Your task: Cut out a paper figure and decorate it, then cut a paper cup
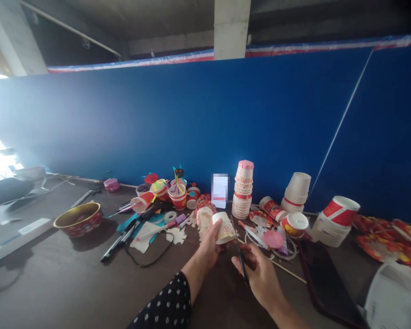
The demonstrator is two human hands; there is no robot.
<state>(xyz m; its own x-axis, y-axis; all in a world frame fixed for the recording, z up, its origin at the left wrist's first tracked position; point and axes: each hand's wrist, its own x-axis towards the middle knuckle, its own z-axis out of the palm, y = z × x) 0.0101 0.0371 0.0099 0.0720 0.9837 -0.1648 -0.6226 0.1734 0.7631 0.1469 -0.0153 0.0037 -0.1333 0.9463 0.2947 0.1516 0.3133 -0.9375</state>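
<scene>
My left hand (212, 242) is closed around a white paper cup (223, 228) with faint printed or drawn marks on its side, tilted in front of me. Close beside it on the right, my right hand (260, 272) grips black-handled scissors (241, 258), seen nearly edge-on with the blades pointing up at the cup's edge. Whether the blades touch the cup is hard to tell. Behind the cup lies a cut, scalloped cream paper piece (204, 218). A tall stack of paper cups (241, 203) with a pink top stands just beyond.
Decorated cups (177, 196), markers (173, 224), paper scraps (176, 236) and tape (170, 217) crowd the middle left. A gold-rimmed red bowl (78, 220) sits farther left. To the right are more cups (335, 224), a dark phone-like slab (329, 278) and red printed paper (380, 246). A blue partition (157, 119) closes the back.
</scene>
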